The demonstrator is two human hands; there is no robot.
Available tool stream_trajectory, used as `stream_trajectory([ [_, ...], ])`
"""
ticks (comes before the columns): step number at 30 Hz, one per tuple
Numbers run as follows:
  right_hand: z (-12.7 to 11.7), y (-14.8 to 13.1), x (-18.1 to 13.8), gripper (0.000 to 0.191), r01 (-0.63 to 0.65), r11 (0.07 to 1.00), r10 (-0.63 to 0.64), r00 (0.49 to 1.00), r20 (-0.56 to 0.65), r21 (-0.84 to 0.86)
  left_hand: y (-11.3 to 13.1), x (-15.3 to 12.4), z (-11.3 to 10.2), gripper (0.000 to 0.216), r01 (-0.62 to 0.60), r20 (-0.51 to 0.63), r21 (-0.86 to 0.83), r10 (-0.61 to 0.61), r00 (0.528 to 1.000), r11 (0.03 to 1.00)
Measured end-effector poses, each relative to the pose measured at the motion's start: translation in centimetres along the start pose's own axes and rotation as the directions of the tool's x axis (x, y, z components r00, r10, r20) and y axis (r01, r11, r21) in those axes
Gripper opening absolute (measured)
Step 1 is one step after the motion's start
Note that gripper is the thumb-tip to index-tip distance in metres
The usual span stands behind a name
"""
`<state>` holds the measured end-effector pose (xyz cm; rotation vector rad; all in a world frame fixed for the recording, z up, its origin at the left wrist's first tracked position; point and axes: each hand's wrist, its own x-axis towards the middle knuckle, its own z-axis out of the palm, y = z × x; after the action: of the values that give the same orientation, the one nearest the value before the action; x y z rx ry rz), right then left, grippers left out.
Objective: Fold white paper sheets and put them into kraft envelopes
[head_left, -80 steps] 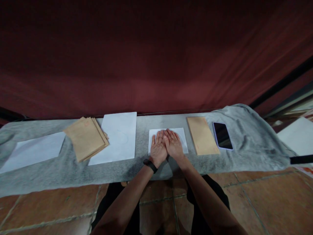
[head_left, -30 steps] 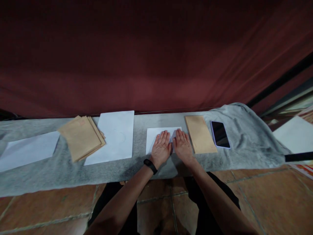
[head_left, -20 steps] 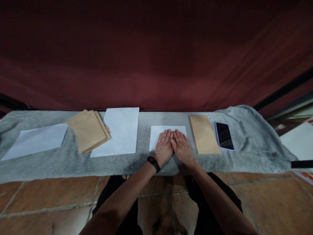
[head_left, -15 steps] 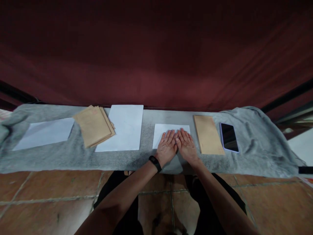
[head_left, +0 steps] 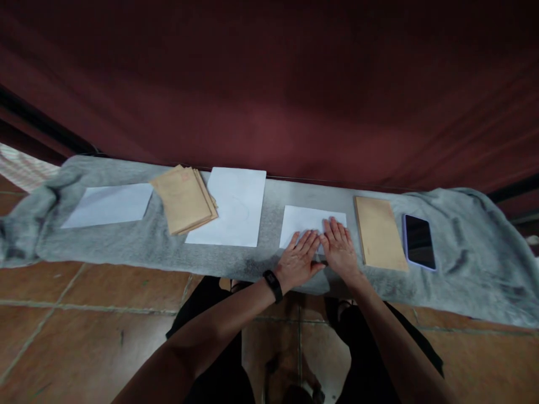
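Note:
A white sheet of paper [head_left: 301, 220], likely folded since it is about half the size of the larger sheet, lies flat before me. My left hand [head_left: 298, 261] rests palm down on its near edge, fingers stretched out and thumb pointing right. Flat on the paper's right part is my right hand [head_left: 340, 249], its fingers extended. The hands lie close together, and both hide the near right portion of the paper. Just right of them is a stack of brown envelopes [head_left: 381, 235].
Larger white sheets [head_left: 238, 207] lie left of centre, partly under a fanned pile of brown envelopes [head_left: 183, 199]. Farther left is another white paper [head_left: 112, 205]. A phone [head_left: 420, 241] lies at the right. Grey cloth [head_left: 168, 252] covers the narrow bench, with a dark red curtain [head_left: 252, 129] behind.
My left hand has slid toward the near left of the paper, its thumb now spread out. The right hand stays flat on the right part. The whole view has shifted and tilted slightly.

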<state>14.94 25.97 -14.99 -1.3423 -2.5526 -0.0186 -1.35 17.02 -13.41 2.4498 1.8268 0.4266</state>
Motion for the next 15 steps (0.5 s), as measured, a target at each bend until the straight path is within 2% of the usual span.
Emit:
stream_trajectory([
  [9, 0.1, -0.1, 0.1, 0.059, 0.006, 1.000, -0.007, 1.000, -0.019, -0.011, 0.3, -1.3, -0.5, 0.080, 0.065, 0.006, 0.011, -0.065, 0.998, 0.998],
  [15, -0.1, -0.5, 0.2, 0.058, -0.023, 1.000, 0.023, 1.000, -0.012, 0.003, 0.4, -0.6, -1.3, 0.063, 0.147, -0.015, 0.016, -0.147, 0.989, 0.989],
])
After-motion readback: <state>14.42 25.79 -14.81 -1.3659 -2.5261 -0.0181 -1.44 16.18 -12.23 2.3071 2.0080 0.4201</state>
